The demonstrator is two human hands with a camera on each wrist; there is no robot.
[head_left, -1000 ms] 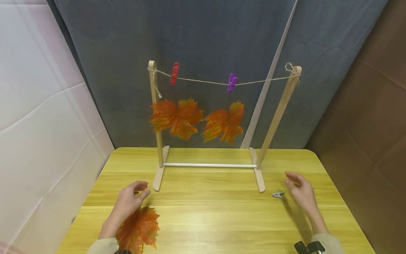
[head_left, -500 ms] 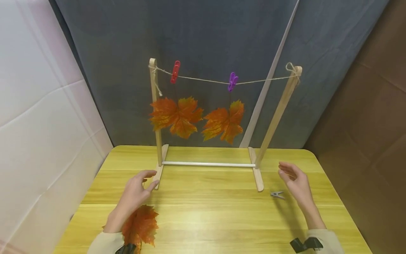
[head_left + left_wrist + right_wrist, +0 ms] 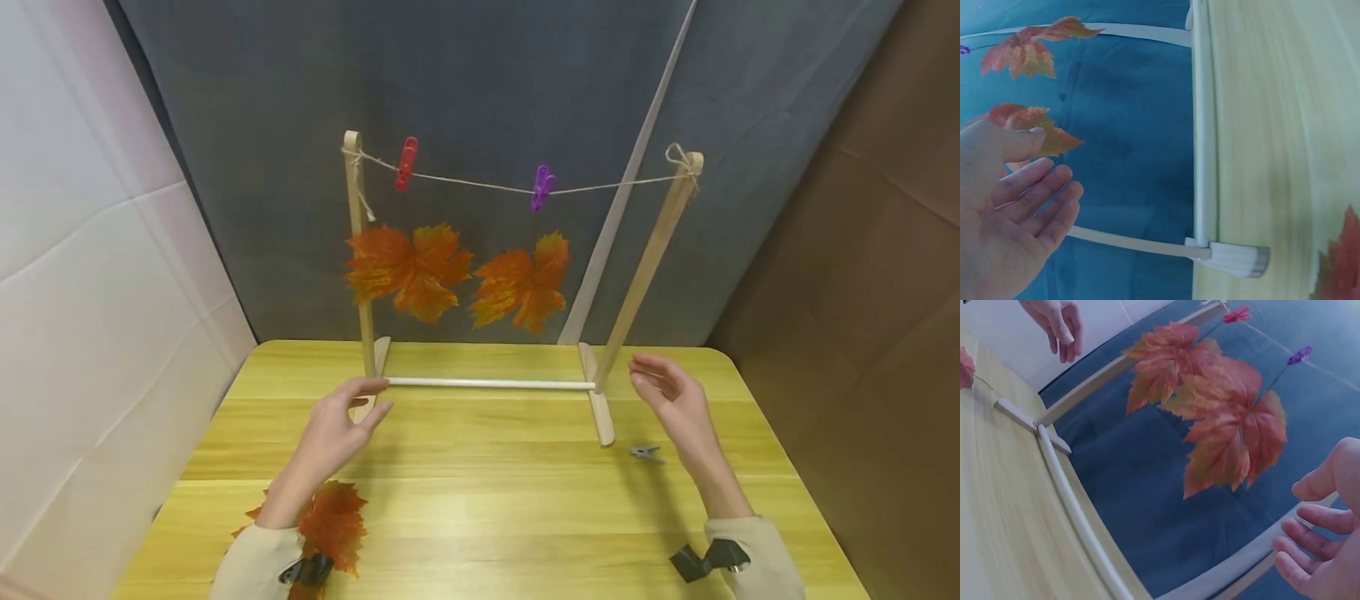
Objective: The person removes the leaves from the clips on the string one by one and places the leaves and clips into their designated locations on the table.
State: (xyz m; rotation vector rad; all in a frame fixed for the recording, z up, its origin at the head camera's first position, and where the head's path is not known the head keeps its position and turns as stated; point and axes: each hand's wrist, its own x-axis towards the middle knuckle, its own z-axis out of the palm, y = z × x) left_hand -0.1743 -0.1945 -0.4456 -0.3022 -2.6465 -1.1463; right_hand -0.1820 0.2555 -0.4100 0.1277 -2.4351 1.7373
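Note:
My left hand [image 3: 333,429] is in the air near the left foot of a wooden stand, fingers relaxed, holding nothing. On the other side, my right hand [image 3: 675,404] hovers beside the right post [image 3: 652,267], fingers loosely bent around empty air. Between the posts runs a string [image 3: 472,182]. A red clothespin [image 3: 407,164] on it bears one orange maple leaf [image 3: 414,271]; a purple clothespin [image 3: 542,188] bears another maple leaf [image 3: 525,283]. A grey clothespin [image 3: 647,453] lies on the table below my right hand. Under my left forearm, partly hidden, lies a loose maple leaf [image 3: 333,525].
A white rod [image 3: 487,383] joins the stand's feet low above the wooden table [image 3: 480,500]. Dark cloth [image 3: 480,75] hangs behind, a white sheet [image 3: 97,292] at left and a brown one [image 3: 840,250] at right.
Both hands have risen forward off the table area, the left toward the stand's left foot, the right up toward the right post. The leaves and clothespins stay put, the view shifting slightly.

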